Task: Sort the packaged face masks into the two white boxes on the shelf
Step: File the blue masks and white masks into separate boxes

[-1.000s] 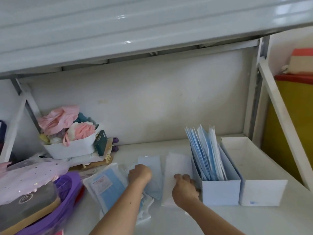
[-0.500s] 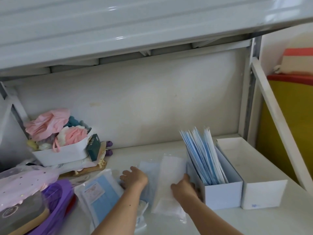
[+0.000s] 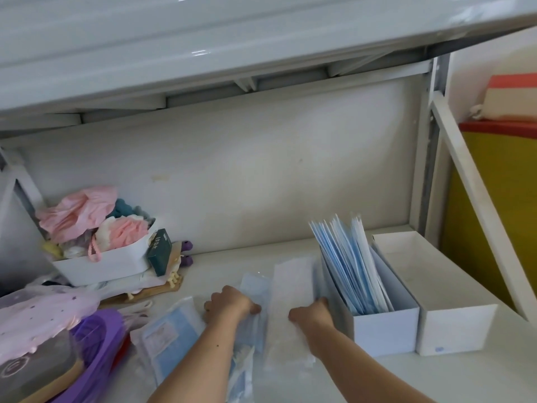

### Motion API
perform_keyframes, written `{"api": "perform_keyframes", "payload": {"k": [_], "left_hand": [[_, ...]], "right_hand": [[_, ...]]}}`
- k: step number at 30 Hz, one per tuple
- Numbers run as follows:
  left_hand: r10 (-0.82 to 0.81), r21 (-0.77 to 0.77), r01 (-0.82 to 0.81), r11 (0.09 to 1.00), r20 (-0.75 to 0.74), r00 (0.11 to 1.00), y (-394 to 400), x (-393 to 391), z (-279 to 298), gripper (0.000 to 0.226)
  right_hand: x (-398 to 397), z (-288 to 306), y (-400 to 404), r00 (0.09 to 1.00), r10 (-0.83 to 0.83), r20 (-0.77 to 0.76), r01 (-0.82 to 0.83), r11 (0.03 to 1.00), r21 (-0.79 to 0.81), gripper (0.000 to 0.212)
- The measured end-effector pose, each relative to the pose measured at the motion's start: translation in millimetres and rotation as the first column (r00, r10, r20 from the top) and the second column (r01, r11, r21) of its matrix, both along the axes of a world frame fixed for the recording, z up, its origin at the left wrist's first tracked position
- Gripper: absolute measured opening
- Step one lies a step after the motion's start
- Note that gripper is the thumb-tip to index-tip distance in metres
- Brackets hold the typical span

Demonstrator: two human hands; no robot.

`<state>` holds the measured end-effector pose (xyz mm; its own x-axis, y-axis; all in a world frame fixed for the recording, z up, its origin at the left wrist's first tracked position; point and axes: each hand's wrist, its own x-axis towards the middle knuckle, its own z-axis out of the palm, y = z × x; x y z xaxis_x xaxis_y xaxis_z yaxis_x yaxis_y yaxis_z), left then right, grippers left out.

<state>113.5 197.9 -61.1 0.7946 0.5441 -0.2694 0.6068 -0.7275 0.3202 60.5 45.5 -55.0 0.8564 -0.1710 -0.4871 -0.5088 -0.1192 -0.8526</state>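
- Packaged white mask (image 3: 292,289), a flat crinkly rectangle, lies under your right hand (image 3: 312,314), whose curled fingers grip its edge.
- Your left hand (image 3: 229,303) pinches a glossy blue mask packet (image 3: 255,289).
- Beside your right fingers, the left white box (image 3: 383,330) holds upright blue packets.

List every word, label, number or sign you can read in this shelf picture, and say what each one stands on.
Nothing here can be read for certain.
Dark green box: pale characters on its face, too blurred to read.
Blue mask pack: white label with print, too small to read.
Right white box: small blue mark at its lower front, illegible.
Dark bag: round emblem, unreadable.
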Motion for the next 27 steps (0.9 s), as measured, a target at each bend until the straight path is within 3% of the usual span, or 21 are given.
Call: {"api": "perform_keyframes", "payload": {"k": [3, 7, 9, 13, 17, 21, 24, 27], "left_hand": [[-0.009, -0.019, 0.010, 1.000, 0.069, 0.998, -1, 2, 5, 0.061], [0.045, -0.332, 0.051, 0.942, 0.276, 0.960, 2, 10, 7, 0.046], [0.132, -0.411, 0.046, 0.910, 0.394, 0.910, 4, 12, 8, 0.038], [0.246, -0.397, 0.021, 0.917, 0.609, 0.754, 1, 8, 26, 0.022], [0.348, -0.491, 0.045, 0.870, 0.675, 0.650, 5, 8, 55, 0.028], [0.566, -0.714, 0.044, 0.699, 0.590, 0.575, 29, 3, 82, 0.046], [0.637, -0.861, 0.046, 0.506, 0.409, 0.653, 55, 3, 85, 0.047], [0.678, -0.934, 0.160, 0.320, 0.344, 0.650, 67, -1, 75, 0.035]], "right_hand": [[-1, -5, -5, 0.998, -0.008, 0.056, 0.009, 1.000, -0.011, 0.040], [-9, 0, -17, 0.991, -0.040, 0.128, 0.038, 0.999, 0.015, 0.034], [-9, 5, -20, 0.976, -0.044, 0.213, 0.040, 0.999, 0.022, 0.028], [-9, 23, -13, 0.927, -0.048, 0.373, 0.005, 0.993, 0.115, 0.026], [-7, 37, -8, 0.894, -0.094, 0.437, -0.026, 0.965, 0.260, 0.026], [-6, 53, -9, 0.907, -0.152, 0.392, -0.056, 0.881, 0.470, 0.036], [-6, 60, -13, 0.917, -0.166, 0.362, -0.091, 0.797, 0.597, 0.042], [-11, 68, -17, 0.900, -0.169, 0.401, -0.128, 0.778, 0.615, 0.039]]}}
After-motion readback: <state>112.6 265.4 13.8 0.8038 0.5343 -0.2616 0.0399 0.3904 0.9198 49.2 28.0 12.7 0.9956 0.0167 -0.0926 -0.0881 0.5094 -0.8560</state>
